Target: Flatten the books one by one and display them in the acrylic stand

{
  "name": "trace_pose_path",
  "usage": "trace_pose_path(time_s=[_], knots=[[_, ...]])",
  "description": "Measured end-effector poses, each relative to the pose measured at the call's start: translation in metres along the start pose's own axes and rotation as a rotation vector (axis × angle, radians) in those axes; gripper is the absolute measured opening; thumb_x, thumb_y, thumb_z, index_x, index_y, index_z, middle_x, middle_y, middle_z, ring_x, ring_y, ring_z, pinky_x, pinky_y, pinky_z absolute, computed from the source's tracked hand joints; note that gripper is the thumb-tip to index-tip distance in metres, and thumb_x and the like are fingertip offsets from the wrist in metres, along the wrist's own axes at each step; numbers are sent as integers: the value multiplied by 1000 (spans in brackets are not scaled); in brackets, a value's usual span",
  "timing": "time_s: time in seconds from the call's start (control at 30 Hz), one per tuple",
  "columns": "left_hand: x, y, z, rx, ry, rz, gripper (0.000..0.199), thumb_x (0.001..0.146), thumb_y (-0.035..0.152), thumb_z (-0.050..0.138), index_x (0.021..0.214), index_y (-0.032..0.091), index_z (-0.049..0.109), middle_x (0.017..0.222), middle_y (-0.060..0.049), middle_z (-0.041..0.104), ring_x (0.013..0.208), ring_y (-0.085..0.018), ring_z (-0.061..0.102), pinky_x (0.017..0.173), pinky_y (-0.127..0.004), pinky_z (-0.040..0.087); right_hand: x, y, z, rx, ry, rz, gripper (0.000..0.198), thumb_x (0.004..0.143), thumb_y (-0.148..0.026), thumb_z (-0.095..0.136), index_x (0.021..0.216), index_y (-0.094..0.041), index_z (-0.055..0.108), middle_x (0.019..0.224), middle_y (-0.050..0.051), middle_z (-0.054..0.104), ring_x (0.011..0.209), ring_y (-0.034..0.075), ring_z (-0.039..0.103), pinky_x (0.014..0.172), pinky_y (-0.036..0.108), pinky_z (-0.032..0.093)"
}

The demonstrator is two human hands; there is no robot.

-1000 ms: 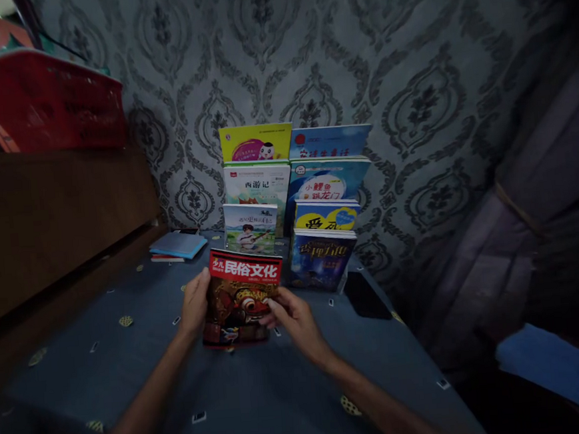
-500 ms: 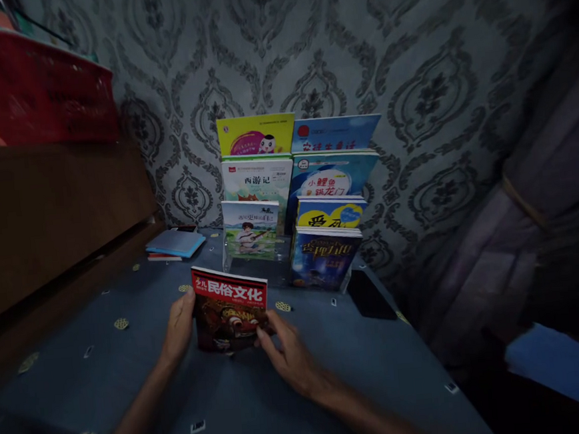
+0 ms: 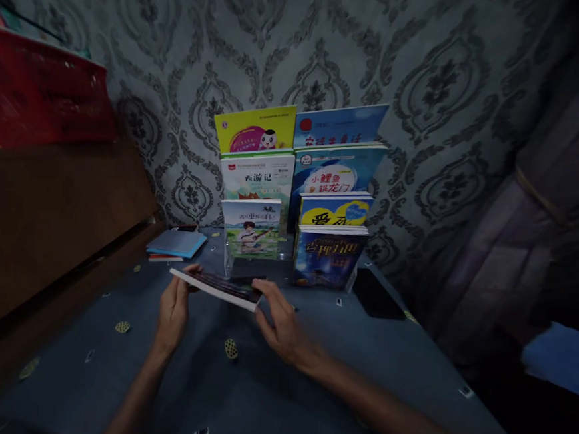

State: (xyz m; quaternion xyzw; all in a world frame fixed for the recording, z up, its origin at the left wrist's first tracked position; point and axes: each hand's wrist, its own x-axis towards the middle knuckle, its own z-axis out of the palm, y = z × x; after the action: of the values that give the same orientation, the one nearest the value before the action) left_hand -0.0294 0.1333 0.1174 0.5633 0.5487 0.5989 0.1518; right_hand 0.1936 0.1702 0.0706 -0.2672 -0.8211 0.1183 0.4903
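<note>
Between my two hands a dark-covered book [image 3: 220, 289] is held above the table, tilted nearly flat so its white page edge faces me. My left hand [image 3: 174, 311] grips its left end, and my right hand [image 3: 281, 321] pinches its right end, thumb below and fingers on top. Just beyond the book stands a clear display rack [image 3: 227, 254] with books in stepped rows. On its left side are a book with a guitar player [image 3: 253, 230], a white-green book [image 3: 259, 174] and a yellow book [image 3: 257, 127]. On the right, a dark blue book [image 3: 327, 257] is frontmost.
A small stack of books [image 3: 176, 242] lies at the back left of the blue-covered table [image 3: 147, 389]. Right of the rack is a flat black object [image 3: 378, 293]. A red basket [image 3: 33, 90] sits on the wooden furniture [image 3: 59, 222]. A curtain [image 3: 503, 253] hangs at right.
The book has tipped from upright, with its red-titled cover facing me, to nearly flat, and has risen slightly. Both hands have kept hold of it. The view has shifted slightly.
</note>
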Motion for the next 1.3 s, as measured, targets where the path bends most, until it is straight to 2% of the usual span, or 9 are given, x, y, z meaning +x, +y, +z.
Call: trace_pose_path(time_s=[0.13, 0.3, 0.43, 0.53, 0.67, 0.83, 1.03, 1.13, 1.3], knots=[[15, 8, 12, -42, 23, 130, 59, 94, 65, 42, 116, 18, 69, 115, -11, 72, 122, -27, 61, 110, -41, 43, 16, 12, -5, -20, 95, -60, 56, 91, -9, 45, 145, -23, 37, 146, 16, 49, 139, 27, 47, 114, 52, 45], [38, 9, 31, -151, 76, 251, 52, 95, 61, 47, 116, 20, 70, 120, -10, 71, 127, -27, 58, 115, -43, 40, 39, 28, -11, -45, 197, -130, 59, 90, -11, 46, 147, -21, 35, 148, 16, 46, 142, 29, 43, 116, 56, 40], [53, 8, 45, -195, 79, 266, 48, 97, 59, 46, 116, 21, 70, 123, -9, 70, 126, -25, 58, 115, -42, 39, 52, 39, -14, -53, 247, -148, 57, 92, -17, 48, 147, -21, 35, 145, 17, 48, 140, 30, 45, 114, 56, 42], [62, 10, 53, -185, 62, 240, 48, 98, 58, 43, 118, 21, 67, 125, -10, 68, 123, -24, 60, 110, -40, 44, 62, 42, -18, -69, 264, -101, 52, 95, -18, 46, 146, -21, 35, 142, 16, 51, 137, 29, 47, 113, 55, 43], [74, 13, 62, -132, 34, 229, 48, 100, 58, 38, 120, 21, 63, 119, -10, 68, 109, -22, 64, 92, -34, 53, 71, 46, -23, -86, 282, -10, 46, 99, -23, 44, 144, -19, 38, 139, 17, 54, 132, 29, 51, 109, 52, 46], [88, 13, 69, -11, 57, 282, 46, 102, 56, 32, 98, 20, 59, 93, -6, 65, 86, -18, 63, 73, -28, 50, 75, 52, -23, -83, 283, 20, 52, 100, -25, 44, 151, -19, 34, 138, 16, 55, 129, 30, 54, 106, 52, 49], [100, 13, 73, 183, 122, 354, 40, 104, 50, 28, 85, 22, 50, 77, -2, 58, 73, -16, 57, 69, -27, 44, 77, 61, -19, -82, 250, 94, 67, 99, -26, 44, 160, -24, 16, 135, 16, 57, 118, 30, 60, 98, 54, 54], [107, 14, 79, 261, 147, 364, 38, 105, 46, 27, 88, 22, 51, 77, -2, 59, 72, -17, 58, 69, -28, 42, 79, 66, -17, -72, 231, 137, 71, 99, -28, 44, 162, -24, 10, 139, 17, 55, 113, 30, 62, 94, 53, 56], [122, 16, 90, 387, 194, 357, 38, 106, 40, 24, 94, 21, 54, 81, -4, 63, 75, -19, 60, 70, -29, 41, 86, 72, -13, -106, 273, 153, 76, 97, -25, 46, 162, -21, 7, 149, 18, 48, 122, 30, 58, 99, 52, 53]])
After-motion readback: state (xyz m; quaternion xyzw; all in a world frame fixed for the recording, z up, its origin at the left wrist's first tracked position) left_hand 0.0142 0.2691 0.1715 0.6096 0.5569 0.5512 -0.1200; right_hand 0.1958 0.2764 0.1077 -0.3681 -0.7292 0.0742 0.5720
